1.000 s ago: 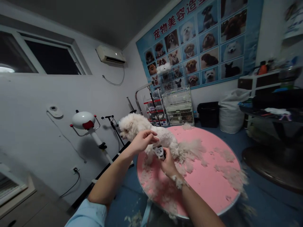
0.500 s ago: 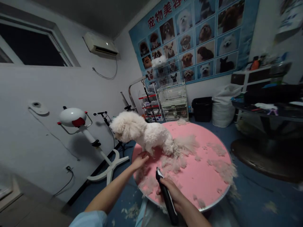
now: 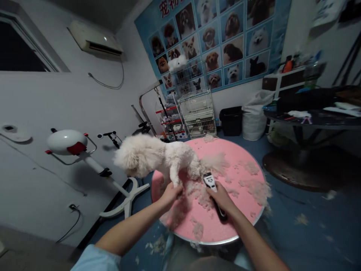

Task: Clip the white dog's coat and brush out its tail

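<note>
A fluffy white dog [image 3: 180, 152] with a closely clipped body is on a round pink grooming table [image 3: 222, 210], its head turned to the left. My left hand [image 3: 172, 194] is closed around the lower end of one of its front legs. In my right hand [image 3: 221, 195] is a black and white hair clipper [image 3: 210, 181], its head pointing up beside the dog's hindquarters. Whether the blade touches the coat I cannot tell. Cut fur [image 3: 203, 195] lies in tufts around the dog and across the table.
A white dryer on a stand [image 3: 67, 143] is at the left. Behind the table are wire cages [image 3: 199, 116], a black bin [image 3: 231, 120] and a white sack [image 3: 255, 118]. A dark table [image 3: 324, 118] with items on it stands at the right. Fur is scattered on the floor.
My left hand has taken hold of the dog's front leg and raised it. My right hand has carried the clipper forward and rightward, near the hindquarters. The dog's head has lowered; the view has shifted.
</note>
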A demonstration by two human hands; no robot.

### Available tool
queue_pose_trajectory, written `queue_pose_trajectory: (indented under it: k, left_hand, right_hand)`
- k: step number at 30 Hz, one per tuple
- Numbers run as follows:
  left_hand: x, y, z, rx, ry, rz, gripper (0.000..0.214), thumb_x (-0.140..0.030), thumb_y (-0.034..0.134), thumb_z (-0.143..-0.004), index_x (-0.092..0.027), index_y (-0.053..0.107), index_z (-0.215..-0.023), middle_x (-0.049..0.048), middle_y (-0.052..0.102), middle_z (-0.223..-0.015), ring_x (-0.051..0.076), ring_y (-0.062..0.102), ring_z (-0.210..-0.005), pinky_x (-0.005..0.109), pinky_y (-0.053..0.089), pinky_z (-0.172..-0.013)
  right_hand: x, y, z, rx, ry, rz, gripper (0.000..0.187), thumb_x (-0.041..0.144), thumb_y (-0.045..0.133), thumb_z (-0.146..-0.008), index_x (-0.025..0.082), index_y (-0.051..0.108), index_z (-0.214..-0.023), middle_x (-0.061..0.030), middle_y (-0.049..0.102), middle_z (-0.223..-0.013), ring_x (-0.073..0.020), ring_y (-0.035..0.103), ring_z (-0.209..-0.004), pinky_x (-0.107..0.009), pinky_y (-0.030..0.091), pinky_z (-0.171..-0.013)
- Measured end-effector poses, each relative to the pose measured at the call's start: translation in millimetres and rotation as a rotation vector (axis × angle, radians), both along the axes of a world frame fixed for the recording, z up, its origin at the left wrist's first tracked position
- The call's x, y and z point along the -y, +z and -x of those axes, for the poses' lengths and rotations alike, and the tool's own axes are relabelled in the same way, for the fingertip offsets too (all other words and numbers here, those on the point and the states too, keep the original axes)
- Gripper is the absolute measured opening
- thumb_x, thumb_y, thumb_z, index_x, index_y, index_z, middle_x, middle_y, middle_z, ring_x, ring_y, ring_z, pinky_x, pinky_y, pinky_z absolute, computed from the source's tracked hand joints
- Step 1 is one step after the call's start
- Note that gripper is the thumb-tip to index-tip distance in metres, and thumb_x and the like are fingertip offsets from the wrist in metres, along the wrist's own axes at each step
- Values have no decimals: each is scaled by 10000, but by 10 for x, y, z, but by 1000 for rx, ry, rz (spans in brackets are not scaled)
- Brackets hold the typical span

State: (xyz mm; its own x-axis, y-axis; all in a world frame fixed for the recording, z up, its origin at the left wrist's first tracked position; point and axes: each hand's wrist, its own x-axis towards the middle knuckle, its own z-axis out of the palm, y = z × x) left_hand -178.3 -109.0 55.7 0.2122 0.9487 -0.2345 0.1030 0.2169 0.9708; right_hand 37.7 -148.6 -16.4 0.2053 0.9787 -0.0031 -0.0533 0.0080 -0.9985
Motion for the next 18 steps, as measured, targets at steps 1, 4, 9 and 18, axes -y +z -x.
queue_pose_trajectory:
  k: [1,4,9,18]
  left_hand:
    - [75,101,76,-64,-75,29,197,-266,644,-669,-166,490,-740,-22,542,-560,92,493,-466,192,357,-440]
    - [262,509,276,-352,-319,80,202,-335,603,-709,-161,512,-756,-10,562,-564,102,497,-421,201,349,-400]
    - [401,1225,386,-797,-519,-71,340,-482,489,-791,-156,544,-712,-15,519,-490,111,468,-396,212,319,-396]
    - [540,1732,250,-1059,-510,-430,359,-388,414,-828,-176,425,-540,-35,343,-489,85,283,-458,234,203,-439]
  right_hand:
    - [-54,54,91,47,67,-51,260,295,619,-699,200,555,-932,25,614,-680,-148,561,-562,-248,436,-515]
    - [-278,267,354,145,228,-271,339,211,643,-655,213,602,-991,-14,667,-848,-204,598,-752,-302,463,-670]
    - [-565,499,866,284,200,-554,458,81,585,-627,215,573,-1065,-49,636,-1007,-238,574,-932,-366,433,-847]
    - [-465,543,1226,197,106,-665,442,181,602,-698,209,511,-1129,-84,598,-1081,-245,563,-994,-396,446,-869]
